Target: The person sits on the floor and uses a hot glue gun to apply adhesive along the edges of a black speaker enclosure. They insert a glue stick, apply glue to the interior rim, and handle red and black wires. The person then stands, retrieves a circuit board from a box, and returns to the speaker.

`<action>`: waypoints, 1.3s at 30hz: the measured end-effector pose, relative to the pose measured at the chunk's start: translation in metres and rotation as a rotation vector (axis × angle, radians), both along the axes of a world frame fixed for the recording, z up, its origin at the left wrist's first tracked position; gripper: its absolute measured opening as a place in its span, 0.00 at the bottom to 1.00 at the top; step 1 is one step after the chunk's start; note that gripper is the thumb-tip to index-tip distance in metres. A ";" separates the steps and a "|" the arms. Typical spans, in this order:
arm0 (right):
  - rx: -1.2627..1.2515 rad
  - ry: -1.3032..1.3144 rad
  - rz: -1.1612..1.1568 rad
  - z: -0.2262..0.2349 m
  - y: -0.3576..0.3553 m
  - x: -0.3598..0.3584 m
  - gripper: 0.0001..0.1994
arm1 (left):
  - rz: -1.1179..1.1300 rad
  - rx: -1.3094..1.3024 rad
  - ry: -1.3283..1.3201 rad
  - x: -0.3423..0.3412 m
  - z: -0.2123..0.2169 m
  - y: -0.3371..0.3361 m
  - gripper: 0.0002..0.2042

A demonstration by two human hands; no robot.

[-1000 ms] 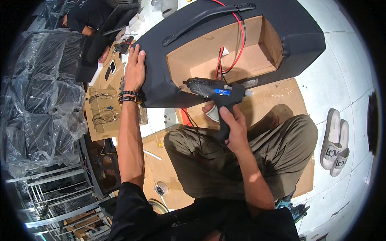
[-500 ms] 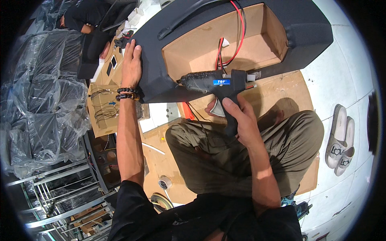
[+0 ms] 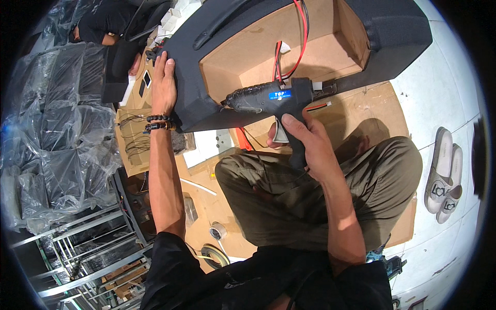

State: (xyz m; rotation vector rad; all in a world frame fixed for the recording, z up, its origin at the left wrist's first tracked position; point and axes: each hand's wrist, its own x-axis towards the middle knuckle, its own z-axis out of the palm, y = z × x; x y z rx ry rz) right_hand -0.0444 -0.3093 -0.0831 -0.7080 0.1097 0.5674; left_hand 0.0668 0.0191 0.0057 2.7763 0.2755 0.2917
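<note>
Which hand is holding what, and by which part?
Right hand grips the black hot-glue gun by its handle, a finger at the trigger. Left hand rests flat on the black-covered fibreboard speaker box, steadying it, not grasping.

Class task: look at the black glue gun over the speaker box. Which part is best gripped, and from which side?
Grip the glue gun by its handle, coming from below on the person's side. The handle hangs down toward the lap, and the nozzle points left. The right hand holds it there.
</note>
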 end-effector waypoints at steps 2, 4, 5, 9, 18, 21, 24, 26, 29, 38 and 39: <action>0.010 0.027 0.008 0.005 -0.002 0.001 0.14 | 0.008 0.010 0.000 -0.001 0.002 -0.002 0.30; 0.014 0.039 0.018 0.006 -0.003 0.001 0.14 | 0.006 0.000 -0.004 -0.001 0.002 -0.001 0.30; 0.013 0.037 0.025 0.005 -0.003 0.002 0.14 | 0.007 0.001 -0.002 -0.001 0.002 -0.001 0.30; 0.016 0.019 0.030 0.003 -0.004 0.004 0.14 | 0.022 0.003 0.009 -0.002 0.003 -0.002 0.31; -0.021 -0.040 0.002 -0.001 -0.005 -0.001 0.17 | 0.003 0.000 -0.006 -0.002 0.005 -0.005 0.31; -0.090 -0.071 0.010 0.005 -0.006 -0.001 0.17 | 0.004 -0.006 -0.015 -0.003 0.004 -0.001 0.31; -0.126 -0.062 0.000 0.006 -0.004 -0.001 0.16 | -0.003 0.002 -0.021 0.000 0.001 0.001 0.31; -0.146 -0.086 -0.006 0.006 -0.002 -0.002 0.15 | -0.001 0.003 -0.020 0.000 0.002 -0.002 0.31; -0.177 -0.110 -0.009 0.012 -0.004 -0.003 0.15 | 0.014 0.001 -0.019 -0.003 0.004 -0.006 0.31; -0.225 -0.158 -0.033 0.013 -0.004 -0.004 0.15 | 0.034 -0.003 -0.008 -0.003 0.004 -0.006 0.31; -0.223 -0.151 -0.030 0.014 -0.006 -0.004 0.15 | 0.034 -0.002 -0.010 -0.003 0.003 -0.004 0.31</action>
